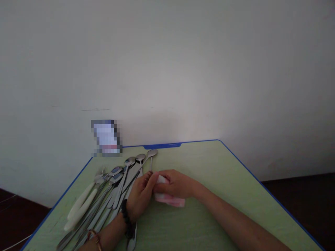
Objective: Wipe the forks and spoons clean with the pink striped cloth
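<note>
The pale wall (pixel 167 69) fills most of my feed, and below it lies the green table (pixel 225 177) with its blue rim. On the table's left side, a slanting spread of metal cutlery (pixel 123 188) runs from near the far edge down toward me, spoon bowls mostly at the far end. From where I sit, this spread looks like the likeliest trouble: the left forearm passes over the handles, so a low sweep of the wrist could snag them and shove pieces askew. The device (pixel 106 136) at the far left corner (its picture is blurred into blocks, so I can't read it) could be knocked if a long handle swung that way. Two pale-handled pieces (pixel 82 207) lie outermost on the left, one with fork tines showing.

My two hands meet near the middle, just right of the cutlery. The right hand (pixel 178 183) comes in from the lower right, wrist fairly straight, fingers wrapped round a pink-and-white cloth (pixel 170 200) that hangs out below them. The left hand (pixel 142 188) reaches up from the lower left, fingers curled inward against it; I cannot tell what, if anything, they grip. A loose hold could let metal slip out, I'd judge. Smallest is the dark beaded bracelet (pixel 125 216) on the left wrist, which might catch a handle.
</note>
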A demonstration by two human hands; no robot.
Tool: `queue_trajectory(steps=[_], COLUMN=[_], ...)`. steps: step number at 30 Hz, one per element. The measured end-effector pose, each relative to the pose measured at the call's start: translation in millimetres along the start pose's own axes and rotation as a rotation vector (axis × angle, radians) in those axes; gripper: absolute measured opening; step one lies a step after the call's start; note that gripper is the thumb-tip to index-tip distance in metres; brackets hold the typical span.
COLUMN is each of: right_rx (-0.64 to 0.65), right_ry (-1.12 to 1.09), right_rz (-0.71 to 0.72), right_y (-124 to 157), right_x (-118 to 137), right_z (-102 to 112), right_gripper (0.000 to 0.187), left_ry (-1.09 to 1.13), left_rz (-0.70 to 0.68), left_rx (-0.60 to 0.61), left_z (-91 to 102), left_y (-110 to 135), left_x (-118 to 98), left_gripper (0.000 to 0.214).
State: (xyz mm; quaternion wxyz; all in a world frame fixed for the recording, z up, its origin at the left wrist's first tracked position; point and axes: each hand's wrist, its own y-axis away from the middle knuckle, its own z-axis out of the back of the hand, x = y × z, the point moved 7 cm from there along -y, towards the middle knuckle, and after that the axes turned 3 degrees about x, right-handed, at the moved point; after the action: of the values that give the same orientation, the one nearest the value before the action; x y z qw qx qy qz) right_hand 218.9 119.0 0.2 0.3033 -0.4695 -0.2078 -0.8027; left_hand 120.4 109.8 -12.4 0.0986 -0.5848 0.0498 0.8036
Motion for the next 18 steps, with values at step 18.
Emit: queue_trajectory(steps=[18], right_rx=[0.046], right_ry=[0.605], right_rz=[-0.072], right_y=[22.0], right_x=[37.0], right_z=[34.9], right_gripper=[0.018], left_ry=[-0.046], left_rz=[0.095], left_rx=[0.040], left_z=[-2.5], left_y=[-3.3], left_x=[1.0], left_gripper=[0.049])
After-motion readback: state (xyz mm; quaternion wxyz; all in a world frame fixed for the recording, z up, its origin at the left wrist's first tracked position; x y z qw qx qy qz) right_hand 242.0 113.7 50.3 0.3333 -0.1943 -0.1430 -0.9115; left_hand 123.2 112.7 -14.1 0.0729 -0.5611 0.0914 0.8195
